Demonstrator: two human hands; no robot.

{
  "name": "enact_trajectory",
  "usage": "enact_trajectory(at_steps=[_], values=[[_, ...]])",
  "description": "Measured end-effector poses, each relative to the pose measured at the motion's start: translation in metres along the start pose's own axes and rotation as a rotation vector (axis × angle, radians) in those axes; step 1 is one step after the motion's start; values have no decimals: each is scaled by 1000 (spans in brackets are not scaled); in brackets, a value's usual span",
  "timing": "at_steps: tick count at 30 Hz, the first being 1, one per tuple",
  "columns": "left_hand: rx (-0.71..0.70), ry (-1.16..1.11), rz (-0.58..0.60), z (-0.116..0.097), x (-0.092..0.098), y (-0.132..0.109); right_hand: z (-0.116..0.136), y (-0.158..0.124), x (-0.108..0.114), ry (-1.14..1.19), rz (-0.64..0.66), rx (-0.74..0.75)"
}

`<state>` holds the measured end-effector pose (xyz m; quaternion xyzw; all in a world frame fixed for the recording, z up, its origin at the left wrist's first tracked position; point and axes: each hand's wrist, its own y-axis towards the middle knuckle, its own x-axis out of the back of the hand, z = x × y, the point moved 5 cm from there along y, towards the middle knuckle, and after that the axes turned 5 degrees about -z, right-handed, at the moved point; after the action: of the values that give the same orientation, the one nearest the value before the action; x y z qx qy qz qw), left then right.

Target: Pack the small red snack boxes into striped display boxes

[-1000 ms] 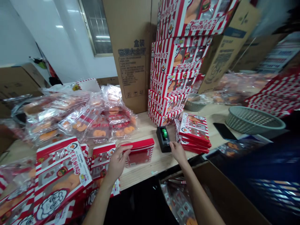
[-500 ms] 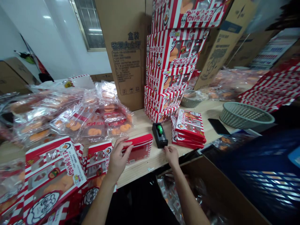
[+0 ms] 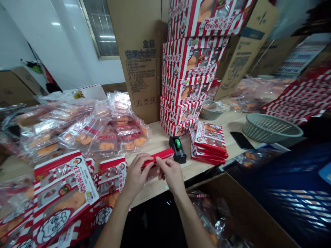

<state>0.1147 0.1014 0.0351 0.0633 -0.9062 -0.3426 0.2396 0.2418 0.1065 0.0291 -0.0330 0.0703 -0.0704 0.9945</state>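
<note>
My left hand [image 3: 138,172] is closed on a flat red box [image 3: 162,154] with a clear window, which stands on its edge on the table. The fingers and thumb grip its top left part. My right hand [image 3: 169,172] is at the middle of the same top edge, thumb and fingertips pinched together against it. Whatever lies between those fingertips is too small to make out. Just right of the box sits a black tape dispenser [image 3: 177,150] with a green roll.
Red-and-white boxes rise in a tall stack [image 3: 186,89], with flatter boxes [image 3: 209,139] nearby. Clear bags of orange toy pieces [image 3: 103,131] and windowed boxes [image 3: 64,196] cover the left. To the right are a phone [image 3: 241,140], a basket [image 3: 272,129] and a blue crate [image 3: 292,193].
My right hand has moved left from the front of the tape dispenser to the box's top edge. My left hand still holds the box, which now leans differently and shows less of its window.
</note>
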Motion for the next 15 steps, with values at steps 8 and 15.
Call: enact_trajectory(at_steps=[8, 15], values=[[-211, 197, 184, -7, 1, 5, -62, 13, 17, -61, -36, -7], [-609, 264, 127, -66, -28, -60, -13, -2, 83, 196, 120, -163]])
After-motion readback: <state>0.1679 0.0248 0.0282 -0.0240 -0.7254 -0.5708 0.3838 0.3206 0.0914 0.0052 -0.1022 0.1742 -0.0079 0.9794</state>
